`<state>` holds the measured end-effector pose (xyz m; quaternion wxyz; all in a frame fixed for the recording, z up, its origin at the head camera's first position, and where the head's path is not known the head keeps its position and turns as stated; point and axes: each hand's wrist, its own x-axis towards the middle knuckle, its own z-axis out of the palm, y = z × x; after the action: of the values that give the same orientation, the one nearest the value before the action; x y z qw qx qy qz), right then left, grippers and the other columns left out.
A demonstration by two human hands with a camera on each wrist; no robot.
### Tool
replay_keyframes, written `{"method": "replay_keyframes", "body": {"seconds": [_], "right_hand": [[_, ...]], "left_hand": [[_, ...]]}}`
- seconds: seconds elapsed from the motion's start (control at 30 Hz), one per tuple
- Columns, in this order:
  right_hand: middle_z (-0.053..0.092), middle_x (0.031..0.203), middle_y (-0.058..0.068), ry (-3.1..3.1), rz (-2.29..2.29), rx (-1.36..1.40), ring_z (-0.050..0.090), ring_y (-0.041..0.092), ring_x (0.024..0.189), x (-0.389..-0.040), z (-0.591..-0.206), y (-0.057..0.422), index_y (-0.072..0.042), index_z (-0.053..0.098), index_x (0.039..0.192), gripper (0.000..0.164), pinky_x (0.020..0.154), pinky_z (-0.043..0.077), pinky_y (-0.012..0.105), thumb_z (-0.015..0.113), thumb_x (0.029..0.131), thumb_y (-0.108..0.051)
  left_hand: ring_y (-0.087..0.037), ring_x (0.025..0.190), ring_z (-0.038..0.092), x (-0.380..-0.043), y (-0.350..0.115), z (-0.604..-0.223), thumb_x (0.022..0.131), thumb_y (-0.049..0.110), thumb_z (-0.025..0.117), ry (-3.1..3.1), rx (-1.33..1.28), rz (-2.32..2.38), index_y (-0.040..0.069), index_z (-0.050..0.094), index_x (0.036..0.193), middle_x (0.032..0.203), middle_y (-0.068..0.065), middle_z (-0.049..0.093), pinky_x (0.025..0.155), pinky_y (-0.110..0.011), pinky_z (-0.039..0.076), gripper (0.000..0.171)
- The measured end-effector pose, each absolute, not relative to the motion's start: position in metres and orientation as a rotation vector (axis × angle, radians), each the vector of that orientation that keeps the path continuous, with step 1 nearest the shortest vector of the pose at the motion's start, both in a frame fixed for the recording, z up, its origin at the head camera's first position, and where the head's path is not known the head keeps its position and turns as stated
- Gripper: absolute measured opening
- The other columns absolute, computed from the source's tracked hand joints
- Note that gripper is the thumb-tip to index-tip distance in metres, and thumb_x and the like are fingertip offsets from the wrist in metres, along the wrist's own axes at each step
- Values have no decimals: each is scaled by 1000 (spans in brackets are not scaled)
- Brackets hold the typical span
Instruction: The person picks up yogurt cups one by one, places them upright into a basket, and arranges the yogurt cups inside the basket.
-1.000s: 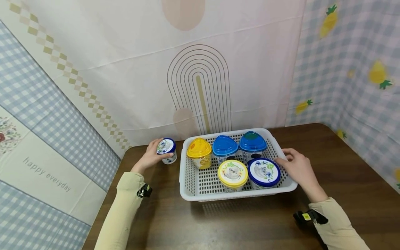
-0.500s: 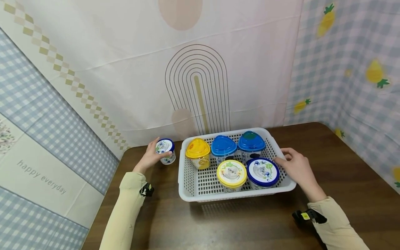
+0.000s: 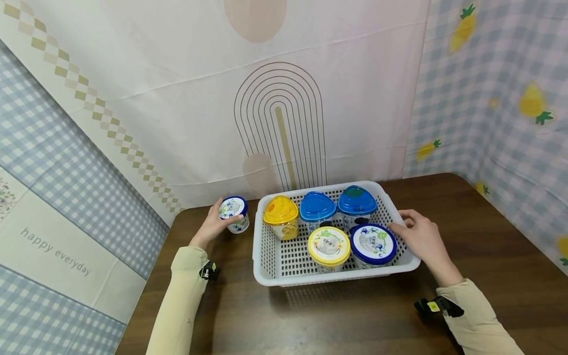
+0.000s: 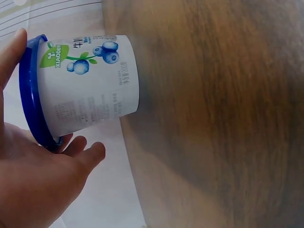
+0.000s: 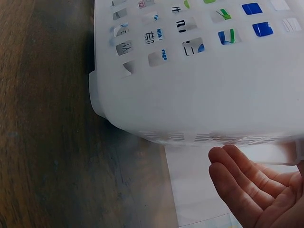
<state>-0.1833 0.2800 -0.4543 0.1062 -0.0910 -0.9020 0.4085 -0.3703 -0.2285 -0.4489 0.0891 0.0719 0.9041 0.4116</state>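
Observation:
At the table's back left, my left hand (image 3: 212, 226) grips a small white tub (image 3: 239, 226) by its dark blue lid, thumb on one side and fingers on the other. In the left wrist view that tub (image 4: 90, 90) shows printed blueberries and stands upright on the wood. My right hand (image 3: 421, 236) holds the right rim of a white plastic basket (image 3: 266, 281), thumb at the rim and fingers outside it. Inside the basket are a yellow-lidded cup (image 3: 281, 217), two blue-lidded cups (image 3: 317, 209), a tub with a flat yellow lid (image 3: 329, 246) and one with a flat dark blue lid (image 3: 373, 245).
Brown wooden table (image 3: 248, 320) lies under everything. A pale patterned cloth (image 3: 191, 123) hangs right behind the table's back edge, with checked cloth (image 3: 501, 98) at the right. Black wrist straps (image 3: 439, 306) sit on both sleeves.

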Motion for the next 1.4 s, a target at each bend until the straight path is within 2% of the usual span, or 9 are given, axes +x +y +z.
{"method": "replay_keyframes", "body": {"seconds": [0.17,0.4,0.67,1.2,1.4], "right_hand": [[65,114,34,-2660,1208,-275,69,41,91,-183,-455,280,8,53,136,57,70,59,50,63,99,-35],[66,113,34,-2654,1211,-279,70,40,90,-184,-455,280,8,53,135,56,70,59,51,64,99,-33],[65,114,34,-2651,1207,-277,69,42,93,-184,-456,281,7,53,136,56,72,59,52,64,99,-34],[65,114,33,-2654,1227,-293,69,41,92,-184,-456,281,7,52,137,57,72,59,52,63,99,-35],[65,115,34,-2657,1226,-306,69,42,93,-184,-455,280,7,51,137,57,72,59,53,63,99,-34]], "left_hand": [[-41,150,13,-371,-228,-453,86,51,76,2679,182,1253,14,-2,163,166,-23,2,117,-61,20,116],[-43,148,17,-373,-228,-458,85,42,80,2685,205,1288,12,-3,162,164,-25,6,116,-61,22,118],[-43,150,12,-375,-228,-461,85,43,80,2676,179,1303,11,-9,161,165,-25,1,117,-62,19,122],[-37,145,28,-375,-226,-468,80,37,86,2687,154,1445,8,3,161,160,-23,21,118,-54,23,119],[-37,144,29,-373,-225,-468,80,38,86,2676,147,1457,9,4,161,160,-23,22,118,-55,24,119]]}}
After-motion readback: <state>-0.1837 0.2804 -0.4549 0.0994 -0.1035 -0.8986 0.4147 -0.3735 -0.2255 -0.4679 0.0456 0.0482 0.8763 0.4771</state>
